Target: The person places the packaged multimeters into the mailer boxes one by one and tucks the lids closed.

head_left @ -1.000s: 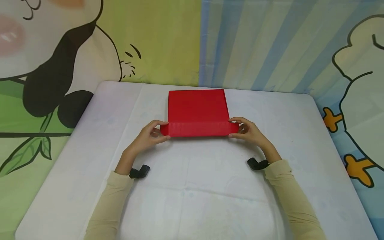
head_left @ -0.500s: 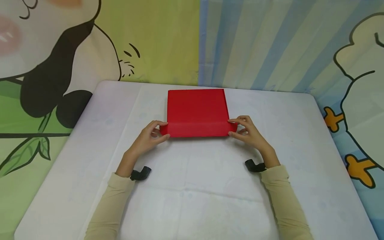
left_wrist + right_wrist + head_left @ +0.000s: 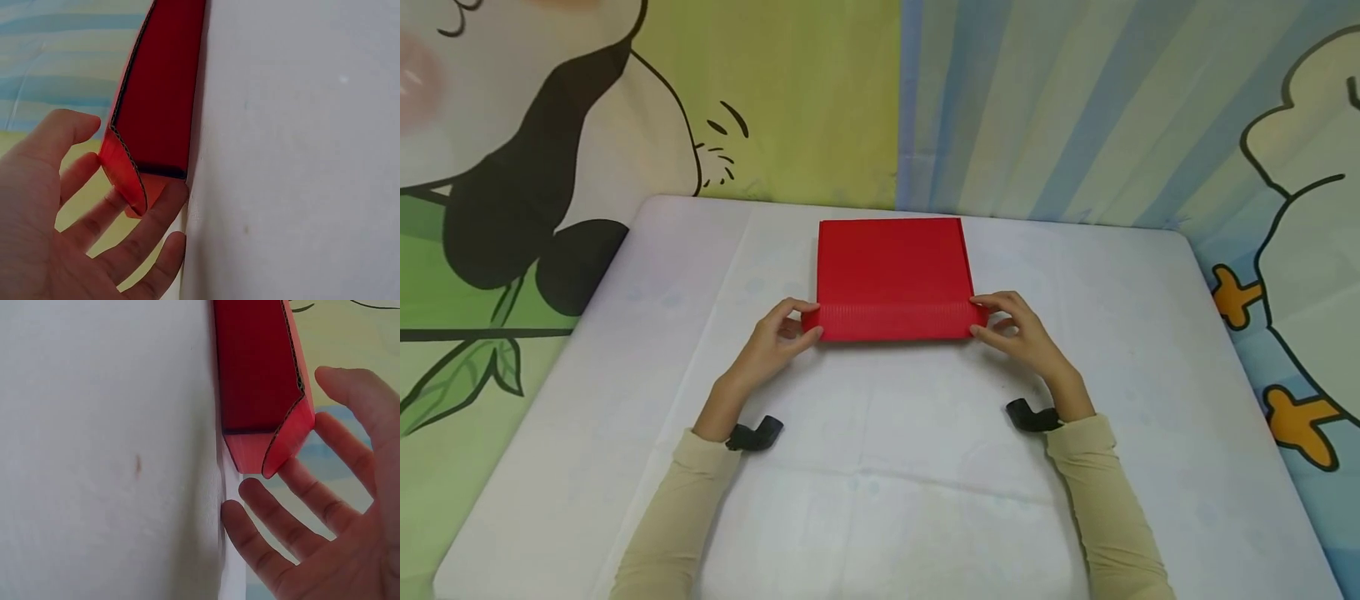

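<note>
A red cardboard box [image 3: 891,262] lies near the back of the white table, its ribbed front flap [image 3: 895,322] sloping toward me. Small side tabs stick out at both ends of that flap. My left hand [image 3: 775,337] is at the left end, fingertips touching the left tab [image 3: 122,172]; its thumb is near the flap's edge. At the other end, my right hand [image 3: 1022,329] has fingertips against the right tab [image 3: 290,440], and its thumb stands slightly off the cardboard. Both hands' fingers are spread and only gently bent. The wrist views show the box's dark red front under the flap.
The white table [image 3: 880,500] extends around the box on all sides, with creases in its cover. Behind it hangs a cartoon-printed backdrop [image 3: 805,100]. A black wrist device [image 3: 756,433] is on the left wrist, and another [image 3: 1032,415] on the right.
The right tab has bent inward and sticks out less than before. My right hand has shifted slightly left with it. The left hand and the box have barely moved.
</note>
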Available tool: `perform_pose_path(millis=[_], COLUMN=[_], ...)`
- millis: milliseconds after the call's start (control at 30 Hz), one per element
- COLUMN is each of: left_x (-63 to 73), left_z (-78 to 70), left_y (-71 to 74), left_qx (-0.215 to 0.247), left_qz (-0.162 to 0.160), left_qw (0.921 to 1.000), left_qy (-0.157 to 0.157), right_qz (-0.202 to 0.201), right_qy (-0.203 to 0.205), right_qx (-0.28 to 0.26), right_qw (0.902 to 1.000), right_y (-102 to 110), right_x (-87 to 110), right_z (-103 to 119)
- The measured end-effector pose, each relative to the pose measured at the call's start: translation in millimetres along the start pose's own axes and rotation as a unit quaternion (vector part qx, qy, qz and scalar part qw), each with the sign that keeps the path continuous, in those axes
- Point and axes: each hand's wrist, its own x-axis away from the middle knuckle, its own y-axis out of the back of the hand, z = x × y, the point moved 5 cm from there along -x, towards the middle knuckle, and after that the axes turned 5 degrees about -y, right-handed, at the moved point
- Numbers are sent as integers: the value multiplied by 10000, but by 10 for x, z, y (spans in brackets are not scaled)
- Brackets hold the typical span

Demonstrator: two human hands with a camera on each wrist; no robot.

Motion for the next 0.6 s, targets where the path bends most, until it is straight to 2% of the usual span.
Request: perform_pose_path(millis=[67, 233, 333, 467, 600], left_x=[-6, -6, 19, 42, 37], left_z=[15, 35, -93, -289, -346], left_y=[-6, -54, -56, -29, -10], left_qx=[23, 131, 160, 114, 90], left_qz=[-85, -260, -338, -341, -335], left_qw=[9999, 9990, 9982, 9980, 9983], left_qy=[-82, -328, -463, -525, -472], right_qz=[-49, -113, -162, -257, -282], right_qy=[71, 123, 140, 148, 240], right_qx=[-60, -691, -1000, -1085, -1176], right_qw=[9999, 9975, 9948, 9936, 9924], right_y=[-10, -57, -83, -95, -103], right_x=[-9, -34, -49, -61, -67], right_z=[-23, -202, -357, -497, -520])
